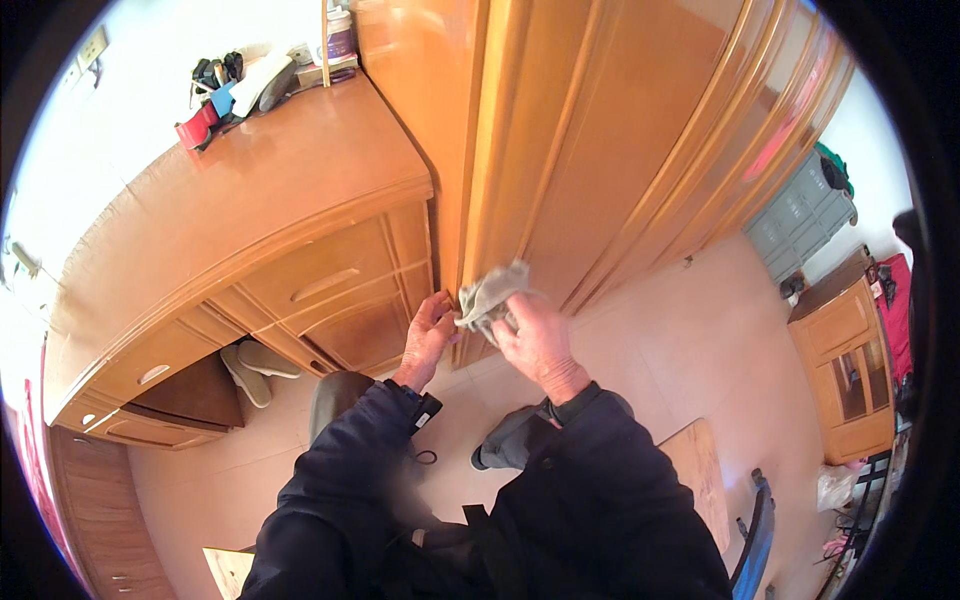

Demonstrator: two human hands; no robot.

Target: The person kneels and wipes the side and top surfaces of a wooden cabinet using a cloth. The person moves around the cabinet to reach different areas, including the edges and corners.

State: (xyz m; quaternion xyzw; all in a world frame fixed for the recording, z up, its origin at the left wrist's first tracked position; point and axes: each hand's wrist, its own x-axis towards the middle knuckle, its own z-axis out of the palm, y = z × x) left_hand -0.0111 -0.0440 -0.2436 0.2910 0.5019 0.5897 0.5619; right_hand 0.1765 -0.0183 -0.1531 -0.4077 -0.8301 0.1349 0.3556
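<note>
Head view shows cloth [489,292] bunched against right fingers [519,311].

Blurred grey cloth [494,291], right-hand fingers [519,308] partly hidden by its folds, wardrobe [620,130] cut off above

In front of me, to my left, runs a long, low cabinet of glossy orange-brown wood [300,165]. Toward the back of its top I see a small heap: a bright red item [196,129], a flat blue piece [222,98], a white piece [262,83] and some black objects [214,70]. Beneath me spreads a pale pinkish tiled floor [640,345]. My dark shoe [478,459] rests on it, and a small orange-brown wooden cupboard [835,330] stands on its right side.
</note>
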